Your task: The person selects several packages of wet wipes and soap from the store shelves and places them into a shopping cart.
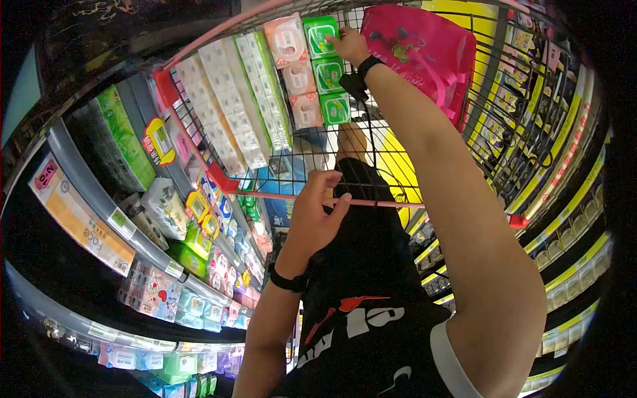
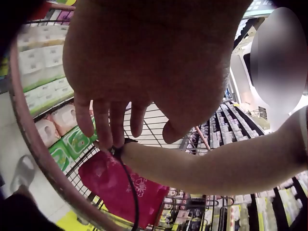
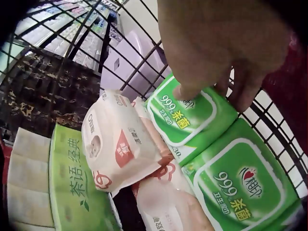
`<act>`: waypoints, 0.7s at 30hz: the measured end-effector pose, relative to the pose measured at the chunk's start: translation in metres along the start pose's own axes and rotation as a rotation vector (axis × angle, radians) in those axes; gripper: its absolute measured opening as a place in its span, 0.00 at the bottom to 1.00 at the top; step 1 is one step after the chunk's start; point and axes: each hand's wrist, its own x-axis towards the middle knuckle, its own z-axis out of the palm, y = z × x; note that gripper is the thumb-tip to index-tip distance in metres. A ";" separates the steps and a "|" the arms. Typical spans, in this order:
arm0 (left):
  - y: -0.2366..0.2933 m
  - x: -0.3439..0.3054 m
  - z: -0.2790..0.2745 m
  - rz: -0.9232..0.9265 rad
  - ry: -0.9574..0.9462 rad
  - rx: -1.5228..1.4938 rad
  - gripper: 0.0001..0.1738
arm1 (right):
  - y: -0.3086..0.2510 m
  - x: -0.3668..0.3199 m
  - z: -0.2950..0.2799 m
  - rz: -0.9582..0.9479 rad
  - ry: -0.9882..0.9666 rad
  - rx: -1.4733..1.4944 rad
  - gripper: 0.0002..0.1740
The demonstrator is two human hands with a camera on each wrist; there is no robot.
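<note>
At the far end of a shopping cart, my right hand (image 1: pixel 350 46) grips the farthest green wipes pack (image 1: pixel 321 34). In the right wrist view the thumb of that hand (image 3: pixel 226 48) lies on top of the green pack (image 3: pixel 185 115), and its other fingers bend over the far side. A second green pack (image 3: pixel 245 178) and a pink-white wipes pack (image 3: pixel 118 139) sit beside it. My left hand (image 1: pixel 317 215) hovers by the cart's pink near bar (image 1: pixel 391 203), fingers loosely bent. In the left wrist view this hand (image 2: pixel 144 62) hangs with fingers down, holding nothing.
White tissue bundles (image 1: pixel 219 99) line the cart's left side, and a magenta bag (image 1: pixel 424 50) lies at its right. Stocked shelves (image 1: pixel 152 265) stand on the left, with more shelves (image 1: pixel 570 252) on the right. A black cable (image 1: pixel 371 139) hangs from my right wrist.
</note>
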 end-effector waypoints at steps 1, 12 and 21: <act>0.001 -0.002 -0.001 0.010 0.006 0.019 0.20 | 0.000 -0.001 -0.003 -0.002 -0.009 0.072 0.34; 0.008 -0.043 -0.033 0.151 0.126 0.127 0.20 | 0.018 -0.067 -0.032 0.061 -0.388 0.591 0.14; 0.004 -0.094 -0.053 0.427 0.161 0.230 0.20 | -0.035 -0.164 -0.113 -0.009 -0.111 0.701 0.16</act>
